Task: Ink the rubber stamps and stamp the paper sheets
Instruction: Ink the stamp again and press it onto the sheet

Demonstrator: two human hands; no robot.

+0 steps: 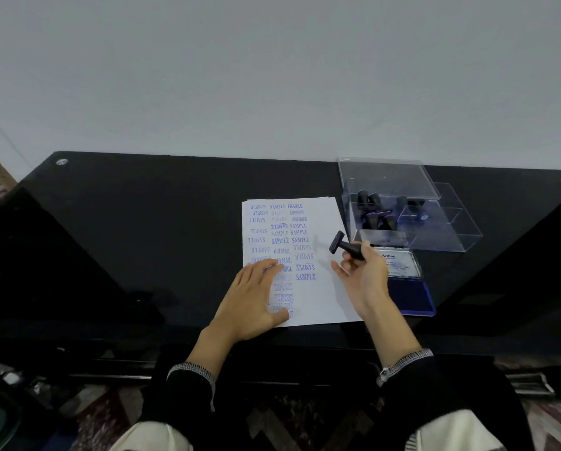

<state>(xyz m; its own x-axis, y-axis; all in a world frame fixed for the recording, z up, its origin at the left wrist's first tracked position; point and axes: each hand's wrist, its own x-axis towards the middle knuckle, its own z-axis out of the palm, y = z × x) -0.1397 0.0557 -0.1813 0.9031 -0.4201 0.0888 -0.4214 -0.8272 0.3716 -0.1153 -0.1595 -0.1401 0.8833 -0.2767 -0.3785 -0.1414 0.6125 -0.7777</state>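
Item: glossy black desk, set against a pale wall.

Item: white paper sheets, a thin stack, the top one carrying three columns of blue prints (SAMPLE, AIR MAIL, FRAGILE, AMENDED). The lower right part is blank; I judge the next print goes there.

Item: my left hand, fingers straight and flat on the lower left of the sheet, gripping nothing; I take it to be pinning the paper so it does not slide.

Item: my right hand, fingers curled round the black handle of a rubber stamp. The stamp is lifted off the paper and tilted, with its blue-inked face turned up and left, perhaps for checking.

Item: open blue ink pad, just right of the sheets, its labelled lid raised; within easy reach for inking.

Item: clear plastic box, behind the pad, lid up, holding more black-handled stamps.
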